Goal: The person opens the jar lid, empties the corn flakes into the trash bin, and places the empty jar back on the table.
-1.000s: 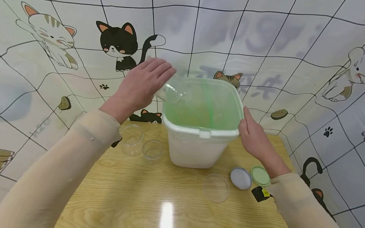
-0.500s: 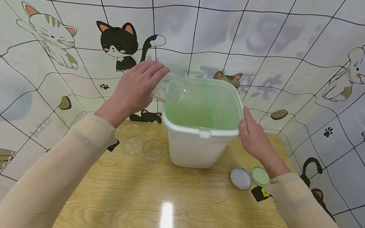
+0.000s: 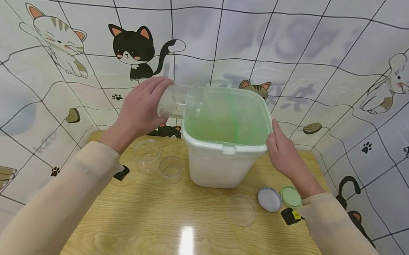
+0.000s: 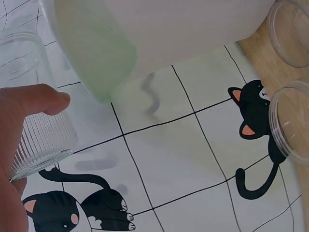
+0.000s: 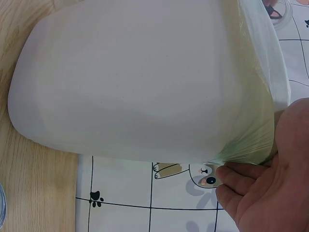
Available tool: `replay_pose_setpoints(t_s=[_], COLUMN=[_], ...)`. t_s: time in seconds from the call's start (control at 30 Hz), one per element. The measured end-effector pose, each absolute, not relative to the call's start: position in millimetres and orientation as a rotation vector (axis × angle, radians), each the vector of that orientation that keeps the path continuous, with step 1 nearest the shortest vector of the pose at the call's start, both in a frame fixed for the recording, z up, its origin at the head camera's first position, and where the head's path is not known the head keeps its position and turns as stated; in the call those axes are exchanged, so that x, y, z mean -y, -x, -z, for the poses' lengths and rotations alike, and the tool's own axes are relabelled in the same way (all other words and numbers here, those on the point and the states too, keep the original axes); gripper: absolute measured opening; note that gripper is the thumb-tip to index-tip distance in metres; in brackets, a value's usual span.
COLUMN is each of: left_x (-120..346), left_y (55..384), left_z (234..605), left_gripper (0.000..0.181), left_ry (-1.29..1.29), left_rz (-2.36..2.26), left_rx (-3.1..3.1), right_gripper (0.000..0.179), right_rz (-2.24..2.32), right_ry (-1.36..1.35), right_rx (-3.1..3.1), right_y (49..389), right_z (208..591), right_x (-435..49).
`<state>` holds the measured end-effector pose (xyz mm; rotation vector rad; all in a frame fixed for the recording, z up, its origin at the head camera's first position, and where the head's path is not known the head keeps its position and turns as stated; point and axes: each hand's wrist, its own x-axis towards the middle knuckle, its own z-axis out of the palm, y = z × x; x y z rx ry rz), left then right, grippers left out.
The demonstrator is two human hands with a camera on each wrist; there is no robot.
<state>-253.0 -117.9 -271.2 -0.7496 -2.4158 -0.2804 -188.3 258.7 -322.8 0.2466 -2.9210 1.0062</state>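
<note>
My left hand (image 3: pixel 143 104) grips a clear jar (image 3: pixel 173 101) with a ribbed lower part. The jar lies on its side, its mouth end over the left rim of a white trash bin (image 3: pixel 219 168). In the left wrist view, thumb and fingers are around the ribbed jar (image 4: pixel 46 135). A pale green plastic bag (image 3: pixel 219 116) lines the bin and folds over its rim. At the bin's right rim, my right hand (image 3: pixel 283 149) holds the edge, with fingers under the bag's fold in the right wrist view. What lies inside the bin is unclear through the green film.
Two clear round containers (image 3: pixel 171 167) stand left of the bin on the wooden table (image 3: pixel 146 227). To its right lie a clear disc (image 3: pixel 242 210), a grey-white lid (image 3: pixel 269 199) and a green lid (image 3: pixel 291 196). A cat-print sheet (image 3: pixel 205 31) hangs behind.
My left hand has drawn back left and slightly down, turning the jar from mouth-down toward level. The right hand stays at the bin's rim.
</note>
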Motion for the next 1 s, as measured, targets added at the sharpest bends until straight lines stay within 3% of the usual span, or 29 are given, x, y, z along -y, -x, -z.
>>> replay_pose_setpoints(t_s=[0.4,1.0], left_x=[141.9,186.1], left_y=[243.2,235.0], left_z=[294.6,335.0], left_gripper=[0.087,0.098], left_ry=[0.448,0.204], left_rz=[0.578,1.041], left_rx=[2.556,2.54], right_gripper=[0.06,0.061], right_rz=[-1.009,-1.026], right_ry=[-0.257,-0.255], right_rx=[2.917,2.917], right_y=[189.0,188.6], right_z=[322.8,323.4], right_x=[-258.7,-259.6])
